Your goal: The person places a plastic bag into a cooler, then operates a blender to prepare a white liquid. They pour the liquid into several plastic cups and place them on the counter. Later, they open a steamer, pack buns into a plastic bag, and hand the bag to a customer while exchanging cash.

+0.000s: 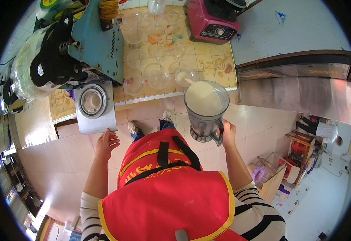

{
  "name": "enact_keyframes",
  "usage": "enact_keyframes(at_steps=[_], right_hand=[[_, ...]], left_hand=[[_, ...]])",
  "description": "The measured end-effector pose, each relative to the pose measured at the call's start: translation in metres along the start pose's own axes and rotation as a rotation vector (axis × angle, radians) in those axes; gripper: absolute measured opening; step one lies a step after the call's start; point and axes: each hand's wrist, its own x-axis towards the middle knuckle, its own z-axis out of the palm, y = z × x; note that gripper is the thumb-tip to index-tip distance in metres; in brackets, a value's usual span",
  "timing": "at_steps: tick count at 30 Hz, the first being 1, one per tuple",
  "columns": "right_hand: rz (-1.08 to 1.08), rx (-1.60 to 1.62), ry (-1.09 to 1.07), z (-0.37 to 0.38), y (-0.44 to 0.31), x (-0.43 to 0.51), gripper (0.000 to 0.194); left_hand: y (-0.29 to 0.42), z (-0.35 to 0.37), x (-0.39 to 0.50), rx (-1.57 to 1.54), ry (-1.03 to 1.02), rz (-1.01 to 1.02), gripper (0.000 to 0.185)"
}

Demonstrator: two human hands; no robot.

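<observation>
My right hand (229, 132) grips the handle of a clear blender jug (207, 111) holding a cream-coloured liquid. The jug is tilted, and its spout is over a clear plastic cup (185, 76) near the counter's front edge, with some pale liquid in that cup. Rows of similar clear cups (158, 78) stand to its left and behind it. My left hand (106, 144) has its fingers apart just below the near edge of a metal plate (97, 126) on a cup-sealing machine (106, 45); its fingertips are at or very near that edge. A cup (94, 101) sits in the plate's round holder.
A pink blender base (214, 22) stands at the back right of the tile-patterned counter (214, 60). Stacked clear cups (156, 6) stand at the back. A steel-sided unit (295, 93) is to the right. Beyond, a person (327, 132) is near a wooden shelf (303, 150).
</observation>
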Motion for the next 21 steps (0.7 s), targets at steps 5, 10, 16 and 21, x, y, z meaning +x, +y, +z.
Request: enact_keyframes(at_steps=[5, 10, 16, 21], right_hand=[[0.007, -0.010, 0.018, 0.0031, -0.0020, -0.0012, 0.037], [0.011, -0.018, 0.017, 0.0053, -0.0017, -0.0012, 0.038], [0.015, 0.003, 0.021, 0.0077, 0.0010, -0.0006, 0.037], [0.009, 0.008, 0.023, 0.0095, 0.0020, 0.0000, 0.036]], left_hand=[[0.0017, -0.0026, 0.0013, 0.071, 0.011, 0.010, 0.038], [0.0027, -0.0045, 0.0028, 0.105, 0.019, 0.000, 0.036], [0.0036, -0.0046, 0.0025, 0.122, 0.033, -0.003, 0.035], [0.0049, -0.0042, 0.0011, 0.121, 0.035, 0.005, 0.035]])
